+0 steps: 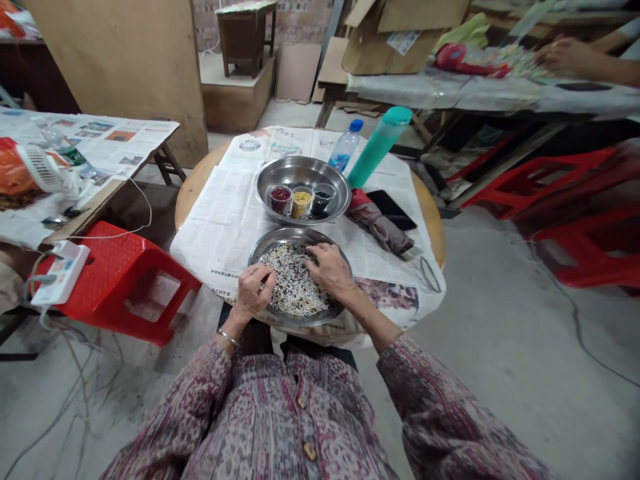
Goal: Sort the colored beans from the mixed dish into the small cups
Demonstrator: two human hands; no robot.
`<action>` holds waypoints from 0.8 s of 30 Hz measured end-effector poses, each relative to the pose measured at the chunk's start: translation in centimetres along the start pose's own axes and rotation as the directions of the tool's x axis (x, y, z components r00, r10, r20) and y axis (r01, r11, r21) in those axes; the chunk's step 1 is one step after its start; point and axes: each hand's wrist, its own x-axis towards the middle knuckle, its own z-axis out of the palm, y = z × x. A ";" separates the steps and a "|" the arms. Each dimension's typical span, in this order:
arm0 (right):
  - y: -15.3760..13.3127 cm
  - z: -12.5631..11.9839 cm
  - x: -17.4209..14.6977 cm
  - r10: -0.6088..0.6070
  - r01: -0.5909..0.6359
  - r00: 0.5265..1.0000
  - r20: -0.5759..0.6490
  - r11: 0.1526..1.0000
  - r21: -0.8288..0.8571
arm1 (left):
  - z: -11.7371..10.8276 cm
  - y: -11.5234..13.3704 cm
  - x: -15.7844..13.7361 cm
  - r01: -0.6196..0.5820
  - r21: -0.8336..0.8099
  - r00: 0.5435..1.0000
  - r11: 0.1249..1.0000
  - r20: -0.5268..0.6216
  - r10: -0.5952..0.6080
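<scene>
A round metal tray [301,319] close to my body holds a spread of small white, black, yellow and dark grains or beads [295,283]. My left hand [256,288] is at the tray's left side, its fingers curled in towards the thumb. Over the right part of the spread, my right hand [330,270] bends its fingers down at the grains. Whatever is between the fingertips is too small to make out. Beyond the tray stands a metal basin [270,172]. Inside it are three clear cups, with red pieces [281,195], yellow pieces [301,198] and black pieces [323,196].
Newspaper [210,213] covers the round table [436,217]. A water bottle [345,147], a green bottle [380,147], a folded umbrella [377,227] and a dark phone [393,210] lie or stand right of the basin. A red stool [120,273] with a power strip [61,273] is left.
</scene>
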 end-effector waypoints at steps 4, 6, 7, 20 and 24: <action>-2.0 1.2 -0.2 -0.097 0.091 0.994 0.049 0.990 0.109 | 0.0 -0.1 0.0 -0.006 0.000 1.000 1.000 -0.003 0.006; -3.2 1.6 -0.4 -0.226 0.200 0.968 0.106 0.956 0.213 | 0.0 -0.2 -0.1 -0.017 0.003 1.000 1.000 -0.003 0.017; -3.6 1.5 -0.6 -0.280 0.237 0.949 0.144 0.937 0.256 | 0.0 -0.3 -0.1 -0.021 0.005 1.000 1.000 -0.001 0.021; -0.6 -5.1 -4.7 -0.138 0.185 0.938 0.319 0.975 -0.122 | -2.3 2.7 2.0 -0.060 0.339 0.868 0.939 0.482 -0.118; -1.1 -3.3 -5.6 -0.101 0.145 0.940 0.326 0.983 -0.112 | -2.6 4.1 2.3 -0.093 0.487 0.748 0.869 0.610 -0.261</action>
